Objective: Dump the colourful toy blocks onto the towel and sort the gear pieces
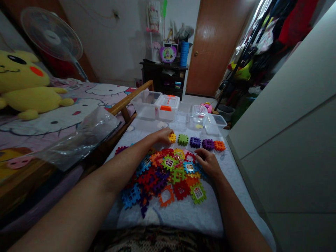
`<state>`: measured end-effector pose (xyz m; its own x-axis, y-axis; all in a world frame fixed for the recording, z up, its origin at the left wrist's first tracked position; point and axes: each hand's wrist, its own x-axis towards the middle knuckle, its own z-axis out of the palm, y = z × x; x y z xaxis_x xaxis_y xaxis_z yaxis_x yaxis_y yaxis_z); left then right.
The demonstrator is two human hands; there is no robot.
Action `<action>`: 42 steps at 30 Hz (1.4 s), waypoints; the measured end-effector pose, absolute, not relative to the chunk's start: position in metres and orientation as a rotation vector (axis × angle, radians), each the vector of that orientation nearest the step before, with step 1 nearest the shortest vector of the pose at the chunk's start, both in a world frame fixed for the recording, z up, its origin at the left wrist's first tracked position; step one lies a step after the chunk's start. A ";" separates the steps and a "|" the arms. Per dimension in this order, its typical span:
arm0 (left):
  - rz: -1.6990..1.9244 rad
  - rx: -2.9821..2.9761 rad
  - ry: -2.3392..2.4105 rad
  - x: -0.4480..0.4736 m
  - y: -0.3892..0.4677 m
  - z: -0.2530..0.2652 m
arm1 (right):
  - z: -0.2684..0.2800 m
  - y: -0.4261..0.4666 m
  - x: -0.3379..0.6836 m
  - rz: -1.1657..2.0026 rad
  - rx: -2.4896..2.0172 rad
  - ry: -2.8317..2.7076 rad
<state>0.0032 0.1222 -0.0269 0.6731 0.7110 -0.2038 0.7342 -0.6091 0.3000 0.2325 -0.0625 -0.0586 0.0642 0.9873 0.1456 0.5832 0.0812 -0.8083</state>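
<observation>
My left hand (165,135) is closed on a yellow notched building block (172,138) at the left end of a row. To its right in that row stand a green block (183,140), a blue-violet block (195,142), a purple block (208,144) and an orange block (219,146). My right hand (208,161) rests at the right edge of a heap of colourful notched tiles, fingers apart and loosely bent, with nothing visible in them. Near its fingertips lie a red tile (190,157) and a light-blue window tile (190,167). A green window tile (198,193) lies at the heap's near right.
Behind the row stand a clear plastic bin (146,105), a lidded box with orange clasps (168,107) and a smaller clear container (199,115). A wooden bed rail (131,98) borders the left side, with a plastic bag (86,136) beside it. A white cabinet (288,115) borders the right.
</observation>
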 end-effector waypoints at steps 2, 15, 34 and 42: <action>-0.098 2.534 1.136 0.002 0.122 -0.025 | -0.058 -0.062 0.232 0.678 -1.573 -1.642; 0.069 2.536 0.931 -0.037 0.061 0.005 | -0.057 -0.062 0.232 0.664 -1.523 -1.761; -0.113 2.460 1.093 -0.038 0.037 0.013 | -0.055 -0.062 0.230 0.726 -1.561 -1.731; 0.141 2.541 1.181 -0.066 0.011 0.025 | -0.052 -0.063 0.229 0.714 -1.558 -1.760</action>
<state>-0.0659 0.0111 0.0249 0.6508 0.7576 -0.0500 0.7244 -0.5998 0.3398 0.2290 -0.0632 -0.0524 -0.0606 0.9902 0.1262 0.6227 0.1363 -0.7705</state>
